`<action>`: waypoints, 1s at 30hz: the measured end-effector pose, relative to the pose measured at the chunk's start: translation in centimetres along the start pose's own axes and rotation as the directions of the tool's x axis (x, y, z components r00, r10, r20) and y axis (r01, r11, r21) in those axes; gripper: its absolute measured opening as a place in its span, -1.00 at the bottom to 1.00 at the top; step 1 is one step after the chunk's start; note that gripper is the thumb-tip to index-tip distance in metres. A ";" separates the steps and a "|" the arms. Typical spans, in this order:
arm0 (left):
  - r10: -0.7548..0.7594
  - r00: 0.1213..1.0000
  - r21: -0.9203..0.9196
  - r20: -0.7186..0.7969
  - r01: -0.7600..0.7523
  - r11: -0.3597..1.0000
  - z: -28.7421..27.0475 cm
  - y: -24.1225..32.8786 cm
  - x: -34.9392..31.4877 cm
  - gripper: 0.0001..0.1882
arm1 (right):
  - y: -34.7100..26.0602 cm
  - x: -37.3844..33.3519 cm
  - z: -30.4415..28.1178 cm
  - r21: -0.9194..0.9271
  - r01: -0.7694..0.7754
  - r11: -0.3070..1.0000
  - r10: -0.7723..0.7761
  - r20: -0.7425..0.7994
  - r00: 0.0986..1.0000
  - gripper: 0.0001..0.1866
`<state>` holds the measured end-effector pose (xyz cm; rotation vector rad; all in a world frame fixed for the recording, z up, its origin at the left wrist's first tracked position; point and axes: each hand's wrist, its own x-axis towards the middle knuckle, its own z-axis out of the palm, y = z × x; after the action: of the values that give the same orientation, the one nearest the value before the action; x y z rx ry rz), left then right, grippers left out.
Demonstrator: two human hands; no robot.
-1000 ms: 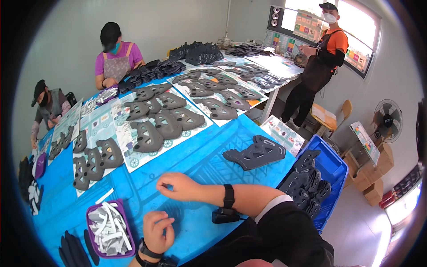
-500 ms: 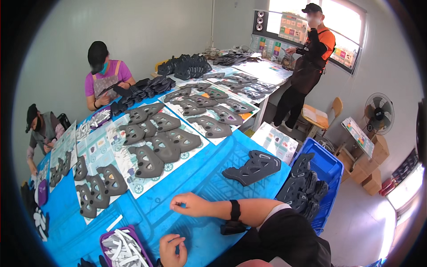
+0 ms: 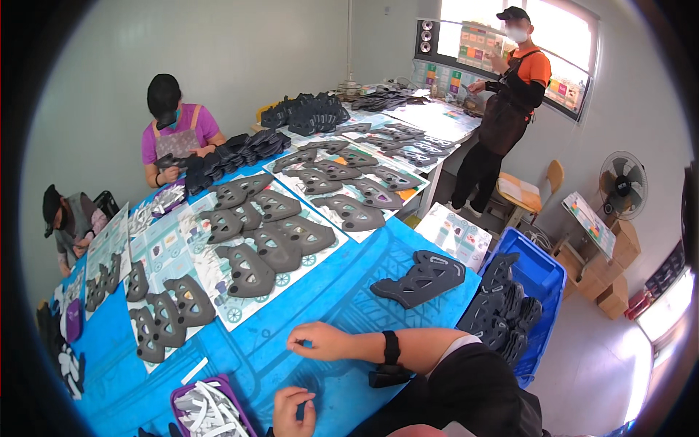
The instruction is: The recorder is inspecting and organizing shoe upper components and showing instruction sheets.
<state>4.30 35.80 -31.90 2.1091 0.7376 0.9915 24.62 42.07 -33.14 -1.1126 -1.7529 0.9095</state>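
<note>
Both of my hands rest at the near edge of the blue-covered table (image 3: 320,291). My right hand (image 3: 320,341) lies with its fingers curled in toward the thumb, and nothing shows in it. Lower down, my left hand (image 3: 293,411) is half curled with the thumb apart from the fingers, holding nothing visible. Left of it stands a purple basket (image 3: 231,390) of white strips (image 3: 207,410). A dark, cut-out foam-like pad (image 3: 422,280) lies on the table beyond my right forearm. Similar grey pads (image 3: 251,271) are spread over printed sheets to the left.
A blue crate (image 3: 542,306) of dark pads stands to the right. Two co-workers (image 3: 178,131) (image 3: 73,218) sit along the left side, and a person in orange (image 3: 506,109) stands at the back. A chair (image 3: 535,193), fan (image 3: 624,186) and cartons (image 3: 615,269) are at the right.
The view has shifted slightly; my hands keep nearly the same pose. The standing person's raised hand has come down from the face. The co-worker in purple has lowered the dark piece in hand.
</note>
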 end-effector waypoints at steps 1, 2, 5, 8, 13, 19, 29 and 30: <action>0.003 1.000 -0.001 0.005 -0.003 1.000 0.1 0.0 0.0 -0.83 | 0.0 0.0 0.0 -0.024 0.009 1.000 -0.008 0.013 1.000 -0.87; -0.026 1.000 -0.007 0.004 0.026 1.000 0.1 0.2 -0.1 -0.84 | -0.1 0.1 -0.1 -0.048 0.017 0.999 -0.016 0.025 1.000 -0.87; -0.065 0.998 -0.019 0.007 0.065 0.998 0.0 0.6 0.0 -0.86 | -0.4 0.0 -0.2 -0.116 0.090 0.989 -0.091 -0.009 0.996 -0.89; -0.089 0.996 -0.036 0.016 0.090 0.995 0.0 0.7 0.2 -0.86 | 0.0 0.0 -0.2 -0.157 0.166 0.974 -0.176 -0.047 0.983 -0.90; -0.118 0.993 -0.077 0.022 0.120 0.990 0.1 0.8 0.5 -0.87 | 0.4 0.1 -0.5 -0.177 0.205 0.963 -0.213 -0.029 0.977 -0.91; -0.035 0.999 -0.041 -0.016 0.034 0.999 0.4 0.4 0.2 -0.85 | 0.2 -0.1 -0.4 -0.236 0.284 0.929 -0.291 0.005 0.957 -0.92; 0.108 0.994 0.115 -0.002 -0.107 0.988 0.3 -0.2 -0.3 -0.80 | 0.5 -1.1 0.2 -0.122 0.178 0.977 -0.181 -0.019 0.983 -0.91; 0.132 0.991 0.123 -0.008 -0.130 0.984 0.4 -0.4 -0.3 -0.80 | 0.8 -0.9 0.3 -0.116 0.180 0.977 -0.184 -0.021 0.983 -0.91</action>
<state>4.36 35.75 -32.53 2.2826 0.6907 1.0580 24.84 41.50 -34.19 -1.0122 -1.8653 0.6846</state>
